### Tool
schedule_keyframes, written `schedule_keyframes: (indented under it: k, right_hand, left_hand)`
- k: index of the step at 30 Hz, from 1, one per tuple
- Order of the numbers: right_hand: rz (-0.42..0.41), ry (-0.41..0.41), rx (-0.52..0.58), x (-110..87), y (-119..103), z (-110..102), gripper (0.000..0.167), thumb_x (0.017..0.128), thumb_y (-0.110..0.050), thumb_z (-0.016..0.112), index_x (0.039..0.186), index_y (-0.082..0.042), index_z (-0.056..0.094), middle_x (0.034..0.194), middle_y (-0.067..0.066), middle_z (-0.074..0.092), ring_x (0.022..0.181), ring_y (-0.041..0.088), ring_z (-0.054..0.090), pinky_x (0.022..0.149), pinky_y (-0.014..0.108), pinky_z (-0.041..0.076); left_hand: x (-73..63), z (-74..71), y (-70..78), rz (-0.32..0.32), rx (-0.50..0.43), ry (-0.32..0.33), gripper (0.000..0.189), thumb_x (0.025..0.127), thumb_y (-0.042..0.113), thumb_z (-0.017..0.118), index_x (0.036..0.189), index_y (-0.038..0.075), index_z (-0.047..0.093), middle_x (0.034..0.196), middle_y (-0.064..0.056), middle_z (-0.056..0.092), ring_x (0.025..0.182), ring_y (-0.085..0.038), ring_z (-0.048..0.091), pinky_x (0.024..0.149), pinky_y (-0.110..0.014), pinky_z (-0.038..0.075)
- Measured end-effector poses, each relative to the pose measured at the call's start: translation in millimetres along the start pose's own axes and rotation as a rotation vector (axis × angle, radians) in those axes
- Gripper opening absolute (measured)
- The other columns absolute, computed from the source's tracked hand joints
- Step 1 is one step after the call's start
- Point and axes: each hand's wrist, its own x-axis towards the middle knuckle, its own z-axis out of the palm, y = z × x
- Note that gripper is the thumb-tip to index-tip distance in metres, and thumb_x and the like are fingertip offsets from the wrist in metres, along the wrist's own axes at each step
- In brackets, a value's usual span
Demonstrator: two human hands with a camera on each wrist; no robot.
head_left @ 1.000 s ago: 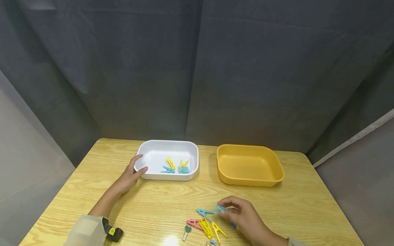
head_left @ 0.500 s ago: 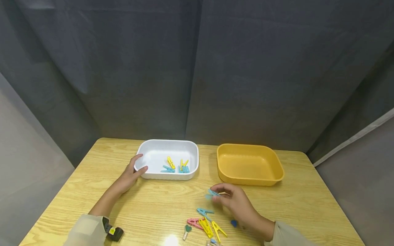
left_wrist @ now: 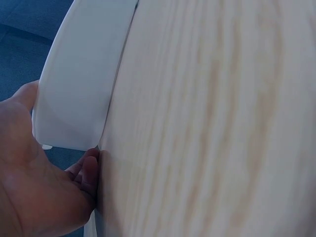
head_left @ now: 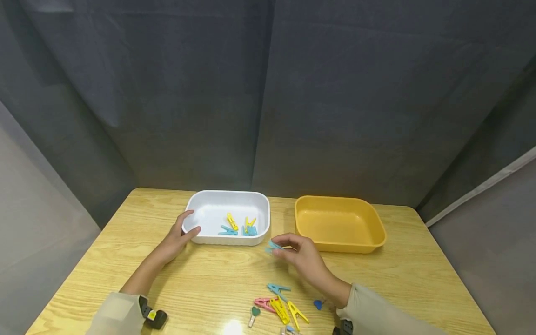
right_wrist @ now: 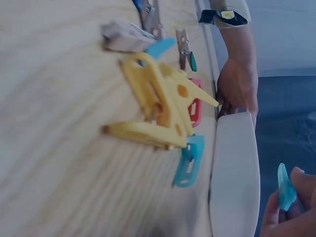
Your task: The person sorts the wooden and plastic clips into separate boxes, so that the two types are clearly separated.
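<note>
My left hand (head_left: pixel 177 239) grips the left end of the white plastic tub (head_left: pixel 226 240), thumb over its front rim; the left wrist view shows curled fingers (left_wrist: pixel 89 173) low against it. Inside the tub lie yellow clothespins (head_left: pixel 232 222) and light-blue clothespins (head_left: pixel 228 231). My right hand (head_left: pixel 305 258) pinches a light-blue clothespin (head_left: pixel 274 246) between thumb and fingers, above the table just off the tub's front right corner. Nearer to me on the table lie another light-blue clothespin (head_left: pixel 278 289), a pink clothespin (head_left: pixel 264 303) and two yellow clothespins (head_left: pixel 279 310).
An orange-yellow tub (head_left: pixel 339 247) stands to the right, behind my right hand. A green heart clip (head_left: pixel 256 311) and a blue heart clip (head_left: pixel 318 304) lie on the wooden table (head_left: pixel 201 288). Wooden-looking clips sit at the near edge. Dark curtains (head_left: pixel 268 116) hang behind the table.
My right hand has carried the light-blue clothespin up from the pile, leftward and away from me, toward the white tub. My left hand has stayed on the tub.
</note>
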Motion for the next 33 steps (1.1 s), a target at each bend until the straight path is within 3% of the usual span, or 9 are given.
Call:
schedule_keyframes:
  k: [7, 15, 24, 33]
  right_hand:
    - [-0.038, 0.007, 0.035, 17.8, -4.2, 14.9, 0.023, 0.091, -0.008, 0.078, 0.114, -0.006, 0.075, 0.115, 0.009, 0.073, 0.111, 0.025, 0.067, 0.094, 0.028, 0.057]
    - [-0.045, 0.031, 0.036, 37.5, -5.9, 27.1, 0.027, 0.09, -0.006, 0.079, 0.115, 0.001, 0.074, 0.115, 0.017, 0.073, 0.111, 0.028, 0.067, 0.091, 0.027, 0.057]
    - [-0.052, 0.07, 0.023, 55.6, -7.9, 39.0, 0.023, 0.089, -0.005, 0.08, 0.111, -0.006, 0.077, 0.11, 0.009, 0.075, 0.107, 0.026, 0.069, 0.085, 0.025, 0.057]
    - [-0.08, 0.103, -0.019, 72.6, -13.2, 54.1, 0.019, 0.089, -0.005, 0.08, 0.107, -0.007, 0.077, 0.107, 0.007, 0.075, 0.103, 0.023, 0.07, 0.088, 0.033, 0.059]
  left_hand:
    - [0.0, -0.6, -2.5, 0.013, -0.004, 0.001, 0.081, 0.104, 0.05, 0.055, 0.163, 0.016, 0.011, 0.166, -0.036, 0.002, 0.153, -0.056, 0.007, 0.122, -0.067, 0.011]
    - [0.5, -1.2, -0.8, -0.011, -0.002, -0.015, 0.078, 0.107, 0.041, 0.055, 0.163, 0.015, 0.009, 0.167, -0.034, 0.0, 0.153, -0.054, 0.006, 0.124, -0.064, 0.011]
    - [0.7, -2.0, -2.3, -0.01, 0.004, 0.001, 0.075, 0.107, 0.041, 0.055, 0.162, 0.016, 0.011, 0.167, -0.034, 0.002, 0.153, -0.054, 0.007, 0.123, -0.065, 0.012]
    - [1.1, -1.0, -1.9, -0.007, 0.01, 0.005, 0.077, 0.106, 0.042, 0.056, 0.162, 0.015, 0.011, 0.167, -0.034, 0.002, 0.153, -0.055, 0.007, 0.123, -0.066, 0.011]
